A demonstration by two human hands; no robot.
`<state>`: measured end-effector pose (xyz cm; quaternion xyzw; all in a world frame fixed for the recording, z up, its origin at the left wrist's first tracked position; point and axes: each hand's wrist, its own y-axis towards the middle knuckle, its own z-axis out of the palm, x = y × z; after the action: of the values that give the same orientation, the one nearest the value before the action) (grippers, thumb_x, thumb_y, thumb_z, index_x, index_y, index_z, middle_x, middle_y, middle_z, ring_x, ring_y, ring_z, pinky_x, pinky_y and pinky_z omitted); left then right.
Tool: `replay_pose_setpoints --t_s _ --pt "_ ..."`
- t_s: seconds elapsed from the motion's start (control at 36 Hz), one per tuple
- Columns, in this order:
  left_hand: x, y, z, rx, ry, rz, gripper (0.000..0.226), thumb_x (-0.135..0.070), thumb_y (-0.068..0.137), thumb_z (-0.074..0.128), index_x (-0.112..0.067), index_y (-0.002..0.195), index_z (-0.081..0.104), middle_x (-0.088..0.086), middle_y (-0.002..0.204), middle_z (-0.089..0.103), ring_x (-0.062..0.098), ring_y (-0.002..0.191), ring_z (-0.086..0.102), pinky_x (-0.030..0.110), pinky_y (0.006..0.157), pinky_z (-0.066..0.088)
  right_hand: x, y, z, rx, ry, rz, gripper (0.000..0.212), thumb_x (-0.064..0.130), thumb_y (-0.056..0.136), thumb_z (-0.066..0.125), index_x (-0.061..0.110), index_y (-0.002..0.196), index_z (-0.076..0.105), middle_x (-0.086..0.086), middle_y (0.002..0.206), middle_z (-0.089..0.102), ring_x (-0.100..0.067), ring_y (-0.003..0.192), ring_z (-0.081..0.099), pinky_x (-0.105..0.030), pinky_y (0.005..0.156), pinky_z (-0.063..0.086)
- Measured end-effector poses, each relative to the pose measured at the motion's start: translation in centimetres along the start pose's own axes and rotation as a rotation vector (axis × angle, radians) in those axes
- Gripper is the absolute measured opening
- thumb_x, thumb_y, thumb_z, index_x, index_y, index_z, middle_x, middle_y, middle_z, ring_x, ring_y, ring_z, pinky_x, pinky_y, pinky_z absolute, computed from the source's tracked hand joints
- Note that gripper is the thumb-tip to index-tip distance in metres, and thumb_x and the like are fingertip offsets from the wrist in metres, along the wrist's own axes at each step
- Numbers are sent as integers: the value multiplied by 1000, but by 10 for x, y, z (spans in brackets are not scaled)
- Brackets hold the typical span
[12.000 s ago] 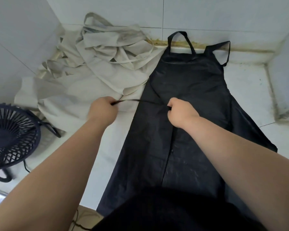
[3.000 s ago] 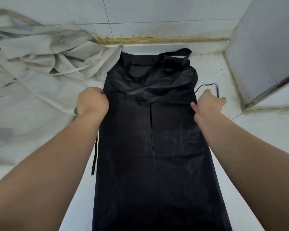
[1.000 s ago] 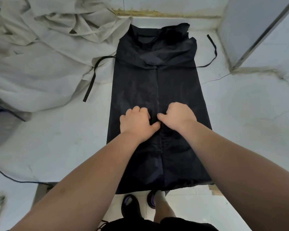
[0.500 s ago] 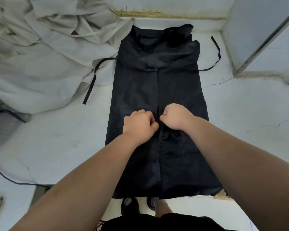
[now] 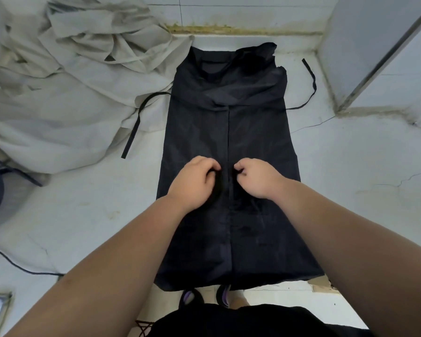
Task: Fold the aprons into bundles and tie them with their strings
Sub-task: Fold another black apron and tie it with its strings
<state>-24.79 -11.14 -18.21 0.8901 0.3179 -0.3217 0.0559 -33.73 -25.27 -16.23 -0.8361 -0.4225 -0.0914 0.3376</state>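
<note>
Fold step underway | black apron point(image 5: 229, 132) lies lengthwise on worktop point(image 5: 350, 166), hem at near edge | left hand point(image 5: 195, 183), right hand point(image 5: 258, 178): fingers point(image 5: 204, 163) clamped on cloth at centre seam | next, probably: roll up toward strings point(image 5: 134, 125)

The black apron point(image 5: 229, 130), spread wide with its neck loop up twelve seconds ago, now lies as a narrow strip, its sides folded to the middle and its bib turned down. The left string point(image 5: 137, 117) and right string point(image 5: 311, 81) now trail outward. The left hand point(image 5: 192, 181) and right hand point(image 5: 258, 177), at the strip's edges three seconds ago, have moved to mid-length and parted slightly, fingers curling into the cloth.
</note>
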Motion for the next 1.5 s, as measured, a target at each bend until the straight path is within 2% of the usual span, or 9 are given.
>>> replay_pose_setpoints --t_s 0.08,0.17,0.25,0.36,0.94,1.06,1.22,1.33,1.5 --pt "10 -6 -9 -97 194 -61 35 -16 96 46 -18 129 57 -1 138 49 19 128 42 29 106 34 -10 -7 -2 -96 -49 27 46 20 94 48 22 140 43 -6 137 46 -27 121 48 -35 97 44" --pt "14 -9 -14 94 396 -182 55 -48 98 36 -25 148 30 1 159 17 23 146 12 42 117 13 -12 -13 -1 -138 -346 116 57 45 94 45 28 146 29 -11 144 34 -32 128 37 -41 102 35" --pt "14 -10 -7 316 469 -236 74 -67 92 21 -30 152 -3 2 159 -16 26 146 -15 47 117 -4 -16 -14 7 -15 -378 237 68 62 93 28 36 150 4 -10 158 2 -35 142 13 -49 114 13" --pt "14 -5 5 320 519 -244 83 -74 87 16 -30 149 -18 5 155 -28 28 143 -24 51 116 -9 -24 -6 16 -11 -351 235 67 65 93 18 38 149 -7 -9 158 -14 -35 144 1 -51 117 -1" --pt "9 88 12 162 565 -236 81 -72 87 13 -28 151 -12 6 158 -21 28 145 -18 51 116 -7 -51 76 -35 -174 -373 147 75 67 92 16 27 151 -8 -11 159 -8 -33 145 3 -49 118 -3" --pt "7 75 9 89 474 -188 73 -64 93 20 -28 153 1 4 160 -12 24 146 -16 49 116 -7 -51 63 -35 -266 -295 103 72 62 94 26 25 151 3 -12 159 0 -32 144 11 -47 118 4" --pt "2 31 1 -34 378 -132 59 -49 98 34 -26 151 21 2 160 9 21 147 2 44 118 -2 -52 22 -27 -382 -166 106 57 39 98 39 18 148 23 -10 155 23 -27 142 23 -43 116 17" --pt "12 -8 -1 -126 282 -132 55 -41 97 43 -20 147 35 7 155 25 24 143 20 42 118 14 -59 -15 -6 -399 -138 143 53 32 98 40 16 147 27 -8 152 28 -25 141 25 -42 113 22" --pt "27 -47 0 -85 263 -143 55 -41 96 46 -21 146 35 7 154 26 25 141 22 41 116 20 -70 -56 17 -459 -107 243 46 28 99 35 17 144 36 -7 149 35 -25 137 31 -41 111 25"
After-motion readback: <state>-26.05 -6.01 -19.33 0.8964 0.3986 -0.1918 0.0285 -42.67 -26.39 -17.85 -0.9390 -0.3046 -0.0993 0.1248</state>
